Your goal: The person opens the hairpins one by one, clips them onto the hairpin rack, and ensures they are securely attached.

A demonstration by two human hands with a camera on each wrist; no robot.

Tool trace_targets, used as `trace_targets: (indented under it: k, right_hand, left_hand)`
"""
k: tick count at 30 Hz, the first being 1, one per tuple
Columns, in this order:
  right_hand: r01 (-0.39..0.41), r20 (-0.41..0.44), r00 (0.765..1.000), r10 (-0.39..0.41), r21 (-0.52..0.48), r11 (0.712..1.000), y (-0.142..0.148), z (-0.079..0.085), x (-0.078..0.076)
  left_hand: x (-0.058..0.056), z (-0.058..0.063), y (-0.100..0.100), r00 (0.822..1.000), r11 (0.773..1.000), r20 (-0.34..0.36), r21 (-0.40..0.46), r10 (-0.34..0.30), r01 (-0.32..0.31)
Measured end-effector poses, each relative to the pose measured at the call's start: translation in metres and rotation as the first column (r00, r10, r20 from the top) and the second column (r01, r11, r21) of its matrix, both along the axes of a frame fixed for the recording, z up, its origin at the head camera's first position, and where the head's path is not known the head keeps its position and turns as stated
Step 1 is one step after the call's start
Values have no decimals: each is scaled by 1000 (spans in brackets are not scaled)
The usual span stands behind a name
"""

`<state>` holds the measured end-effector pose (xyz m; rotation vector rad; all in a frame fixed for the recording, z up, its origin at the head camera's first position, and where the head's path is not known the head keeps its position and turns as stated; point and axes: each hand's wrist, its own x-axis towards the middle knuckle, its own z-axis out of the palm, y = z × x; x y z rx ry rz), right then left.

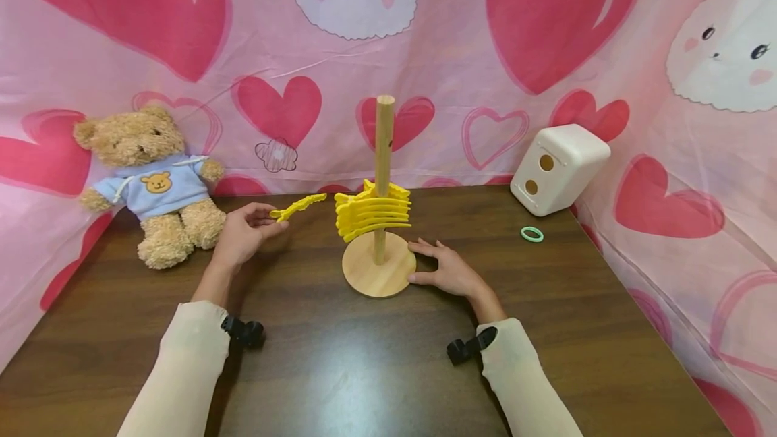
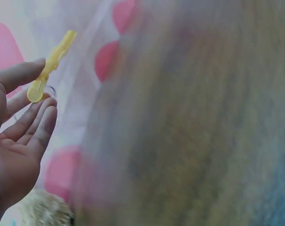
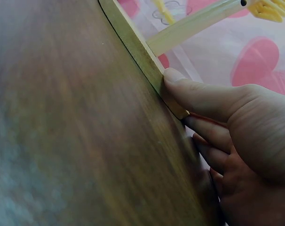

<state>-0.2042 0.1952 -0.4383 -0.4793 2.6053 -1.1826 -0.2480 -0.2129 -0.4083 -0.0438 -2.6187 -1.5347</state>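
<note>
My left hand [image 1: 243, 229] pinches a yellow alligator hair clip [image 1: 299, 207] between thumb and fingers, left of a wooden stand. In the left wrist view the clip [image 2: 53, 61] tilts upward, its round end near the fingers. The stand's post [image 1: 384, 147] rises upright from a round base [image 1: 370, 275]. Several like yellow clips [image 1: 373, 213] are stacked closely on the post, above the base. With thumb and extended fingers spread along the rim, my right hand [image 1: 450, 270] touches the base's right side. That rim [image 3: 142, 56] meets the thumb in the right wrist view.
A teddy bear [image 1: 160, 184] in a blue top sits at the back left. At the back right stands a white box [image 1: 561, 167] with two round holes, and a green ring [image 1: 532, 234] lies before it. Heart-patterned cloth [image 1: 449, 59] borders the brown table [image 1: 340, 363].
</note>
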Motion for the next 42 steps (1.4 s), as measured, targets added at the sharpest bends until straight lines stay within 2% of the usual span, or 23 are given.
trace_targets:
  k: [3, 7, 11, 15, 18, 20, 23, 25, 26, 28, 31, 42]
  right_hand:
    - [2, 1, 1000, -2, -2, 1000, 0, 0, 0]
    - [-2, 2, 1000, 2, 1, 1000, 0, -1, 0]
    - [-1, -1, 1000, 1, 1, 1000, 1, -2, 0]
    - [-1, -4, 1000, 1, -2, 1000, 1, -3, 0]
    - [4, 2, 1000, -4, -5, 1000, 1, -2, 0]
    - [9, 4, 1000, -9, -3, 1000, 1, -2, -1]
    - [10, 3, 1000, -10, 2, 1000, 2, -3, -2]
    - [11, 2, 1000, -11, 2, 1000, 2, -3, -2]
    - [12, 2, 1000, -12, 2, 1000, 2, -4, -1]
    - [10, -1, 1000, -10, 0, 1000, 2, -4, -1]
    - [8, -2, 1000, -8, -4, 1000, 2, -3, 0]
    - [6, 1, 1000, -6, 4, 1000, 2, -2, -1]
  left_hand:
    - [6, 11, 5, 1000, 999, -25, 37, 7, -6]
    - [14, 26, 12, 993, 995, -115, 95, 8, 3]
    - [22, 43, 19, 978, 983, -208, 185, 26, 14]
    - [30, 59, 25, 959, 973, -279, 231, 45, 21]
    - [35, 68, 29, 934, 979, -357, 196, 25, 49]
    - [37, 72, 32, 905, 989, -425, 140, 14, 51]
    - [41, 76, 36, 858, 998, -512, 65, 38, -6]
    - [43, 78, 38, 835, 997, -546, 67, 68, -37]
    - [44, 79, 40, 829, 996, -554, 80, 81, -44]
    - [47, 83, 42, 824, 993, -558, 107, 99, -47]
    - [51, 88, 47, 822, 993, -562, 117, 89, -28]
    - [59, 100, 74, 820, 990, -572, 93, -36, 108]
